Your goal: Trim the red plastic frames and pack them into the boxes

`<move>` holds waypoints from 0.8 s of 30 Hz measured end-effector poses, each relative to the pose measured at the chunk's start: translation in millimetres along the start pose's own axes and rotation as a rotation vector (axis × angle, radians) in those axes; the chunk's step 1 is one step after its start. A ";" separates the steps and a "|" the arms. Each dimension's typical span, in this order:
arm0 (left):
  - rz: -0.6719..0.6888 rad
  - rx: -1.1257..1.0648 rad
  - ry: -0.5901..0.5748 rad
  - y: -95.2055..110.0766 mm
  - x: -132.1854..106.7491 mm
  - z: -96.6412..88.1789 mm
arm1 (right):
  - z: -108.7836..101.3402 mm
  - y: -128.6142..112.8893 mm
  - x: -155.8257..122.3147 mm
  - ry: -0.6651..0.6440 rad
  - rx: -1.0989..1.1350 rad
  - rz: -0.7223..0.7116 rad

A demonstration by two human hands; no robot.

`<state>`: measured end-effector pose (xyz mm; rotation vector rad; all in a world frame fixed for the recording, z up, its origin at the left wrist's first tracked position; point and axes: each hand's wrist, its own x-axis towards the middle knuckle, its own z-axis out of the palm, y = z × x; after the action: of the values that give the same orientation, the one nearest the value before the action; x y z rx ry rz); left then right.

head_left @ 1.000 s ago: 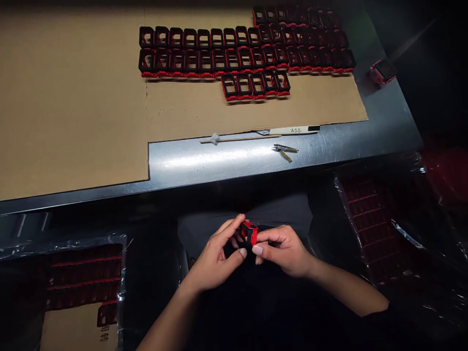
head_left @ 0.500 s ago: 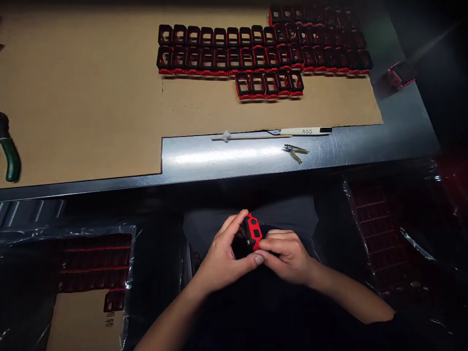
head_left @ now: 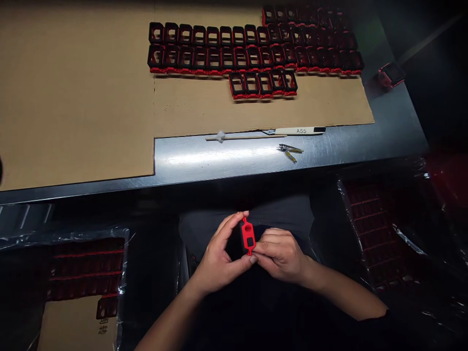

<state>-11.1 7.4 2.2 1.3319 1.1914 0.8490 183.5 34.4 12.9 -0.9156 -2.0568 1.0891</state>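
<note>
Both hands hold one small red and black plastic part (head_left: 247, 237) over my lap, below the table edge. My left hand (head_left: 219, 256) curls round its left side, fingertips on top and thumb underneath. My right hand (head_left: 280, 254) is closed against its right side, pinching it. The part's red face with two holes points towards me. On the cardboard sheet (head_left: 73, 97) at the back lie rows of several like black and red frames (head_left: 252, 51).
A steel table edge (head_left: 226, 161) runs across the middle, with a thin stick (head_left: 241, 137), a white pen marked A55 (head_left: 298, 130) and small snips (head_left: 290, 151). Plastic-lined boxes of red parts stand at lower left (head_left: 84, 273) and right (head_left: 373, 224). One loose part (head_left: 391, 75) lies far right.
The part has been turned in my fingers, from showing a black side with a red corner to showing its flat red face. My hands stayed over my lap.
</note>
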 end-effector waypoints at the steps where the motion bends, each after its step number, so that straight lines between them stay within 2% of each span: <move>1: 0.017 0.023 0.002 1.0 0.2 0.1 | 0.7 0.7 0.2 0.002 0.013 0.005; 8: 0.099 0.174 0.004 7.2 2.1 -0.6 | 5.0 6.6 -0.9 0.006 0.086 0.045; 15: 0.146 0.231 -0.001 8.0 0.8 -0.4 | 2.2 8.0 -1.7 -0.018 0.199 0.098; 19: 0.188 0.275 0.018 6.7 -0.4 2.1 | -3.2 7.5 -3.1 0.034 0.375 0.322; 22: 0.204 0.303 0.025 4.6 -1.0 4.6 | -7.0 7.8 -4.3 0.099 0.620 0.508; 24: 0.234 0.334 0.030 2.9 -0.7 6.3 | -8.5 7.0 -3.9 0.111 0.748 0.578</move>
<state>-4.8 5.4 4.2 1.7618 1.2543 0.8616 194.3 37.8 10.0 -1.1356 -1.1281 1.8749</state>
